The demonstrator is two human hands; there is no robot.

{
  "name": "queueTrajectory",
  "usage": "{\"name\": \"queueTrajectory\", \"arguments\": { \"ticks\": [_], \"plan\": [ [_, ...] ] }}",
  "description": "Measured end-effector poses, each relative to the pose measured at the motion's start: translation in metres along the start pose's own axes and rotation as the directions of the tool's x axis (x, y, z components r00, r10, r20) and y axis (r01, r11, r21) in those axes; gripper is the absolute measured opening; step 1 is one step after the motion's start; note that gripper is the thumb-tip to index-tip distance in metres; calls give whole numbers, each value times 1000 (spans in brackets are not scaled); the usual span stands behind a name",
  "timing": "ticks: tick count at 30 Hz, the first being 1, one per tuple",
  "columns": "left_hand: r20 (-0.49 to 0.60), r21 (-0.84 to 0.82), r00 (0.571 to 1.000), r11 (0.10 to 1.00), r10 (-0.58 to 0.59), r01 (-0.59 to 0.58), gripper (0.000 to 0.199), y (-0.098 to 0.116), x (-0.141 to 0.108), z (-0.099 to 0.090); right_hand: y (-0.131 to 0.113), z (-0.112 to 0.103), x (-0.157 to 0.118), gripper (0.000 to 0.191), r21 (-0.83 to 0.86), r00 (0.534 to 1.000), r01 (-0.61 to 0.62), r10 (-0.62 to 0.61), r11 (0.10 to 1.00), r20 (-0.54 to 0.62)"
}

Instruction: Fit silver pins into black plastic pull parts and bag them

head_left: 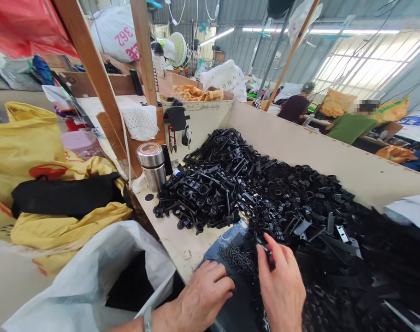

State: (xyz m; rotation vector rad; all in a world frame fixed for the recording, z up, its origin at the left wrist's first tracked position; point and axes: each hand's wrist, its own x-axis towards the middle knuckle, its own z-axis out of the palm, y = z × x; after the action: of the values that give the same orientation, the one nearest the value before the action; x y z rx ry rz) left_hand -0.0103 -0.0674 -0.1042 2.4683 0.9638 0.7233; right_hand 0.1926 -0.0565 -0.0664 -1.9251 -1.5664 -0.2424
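Observation:
My left hand (206, 293) rests low over the dark cloth (227, 263), its fingers curled together. A bit of something dark and round shows at its fingertips, too little to name. Beside it, my right hand (282, 281) has thumb and index finger around a small black plastic piece (271, 259), partly hidden by the fingers. Just beyond the hands lies a heap of tiny dark pieces (235, 256). Farther up are piles of long black plastic parts with ring ends (203, 189) and small black rings and buckles (292, 189). Flat black pieces (329, 226) lie right of my right hand.
A steel flask (152, 168) stands at the table's left edge, near hanging red thread snips (172, 138). An open white sack (92, 272) sits at lower left, below yellow bags (33, 143). Low pale boards (282, 129) wall the table. Two people work beyond.

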Motion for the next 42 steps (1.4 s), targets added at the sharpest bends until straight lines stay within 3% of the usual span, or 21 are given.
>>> {"name": "queueTrajectory", "arguments": {
  "ticks": [4, 8, 12, 14, 17, 20, 22, 24, 26, 27, 28, 30, 32, 35, 37, 40, 42],
  "plan": [
    [-35, -4, 999, 999, 41, -41, 11, 4, 13, -1, -27, 14, 31, 45, 206, 980, 63, -99, 977, 171],
    [-68, -58, 981, 981, 183, -187, 26, 13, 51, 19, -47, 22, 56, 42, 341, 931, 37, -157, 939, 330],
    [-13, -167, 981, 967, 192, -191, 34, 26, 78, 31, -44, 22, 72, 27, 402, 915, 62, -213, 914, 342],
    [11, -201, 981, 961, 194, -188, 33, 29, 75, 26, -34, 17, 74, 28, 412, 934, 47, -186, 910, 304],
    [-15, -263, 986, 951, 165, -163, 36, 25, 48, 6, -15, 2, 62, 35, 409, 974, -19, -76, 912, 215],
    [-47, -384, 999, 923, -6, -12, 33, 13, 16, -20, -8, -16, 21, 36, 410, 996, -61, 28, 910, 86],
    [57, -549, 961, 795, -272, 258, 28, 6, 1, -36, -13, -24, -20, 33, 423, 999, -2, -12, 906, 30],
    [274, -725, 815, 447, -511, 524, 37, 4, -6, -49, -23, -26, -62, 34, 416, 984, 141, -172, 898, 37],
    [483, -790, 680, 60, -551, 610, 47, 5, -5, -56, -31, -23, -95, 40, 410, 951, 284, -308, 867, -10],
    [541, -793, 655, -61, -528, 606, 51, 6, -3, -58, -32, -21, -106, 43, 409, 932, 337, -363, 848, -14],
    [572, -790, 648, -126, -503, 599, 54, 8, -1, -59, -32, -19, -113, 45, 409, 905, 393, -425, 824, -14],
    [585, -788, 651, -149, -483, 597, 60, 10, 1, -58, -26, -17, -119, 49, 415, 853, 473, -522, 777, 6],
    [580, -794, 657, -153, -482, 588, 60, 11, 1, -55, -19, -18, -117, 54, 424, 832, 493, -555, 760, 27],
    [562, -815, 694, -159, -450, 557, 55, 13, -1, -51, -16, -22, -113, 59, 441, 848, 454, -527, 774, 53],
    [542, -833, 716, -168, -440, 527, 57, 15, -3, -49, -20, -24, -111, 62, 449, 832, 477, -553, 755, 46],
    [532, -842, 711, -195, -461, 503, 54, 17, -2, -46, -32, -24, -113, 62, 450, 820, 503, -572, 738, 22],
    [530, -840, 697, -187, -482, 509, 48, 16, 0, -46, -37, -24, -119, 54, 437, 862, 450, -506, 778, 13]
  ]
}}
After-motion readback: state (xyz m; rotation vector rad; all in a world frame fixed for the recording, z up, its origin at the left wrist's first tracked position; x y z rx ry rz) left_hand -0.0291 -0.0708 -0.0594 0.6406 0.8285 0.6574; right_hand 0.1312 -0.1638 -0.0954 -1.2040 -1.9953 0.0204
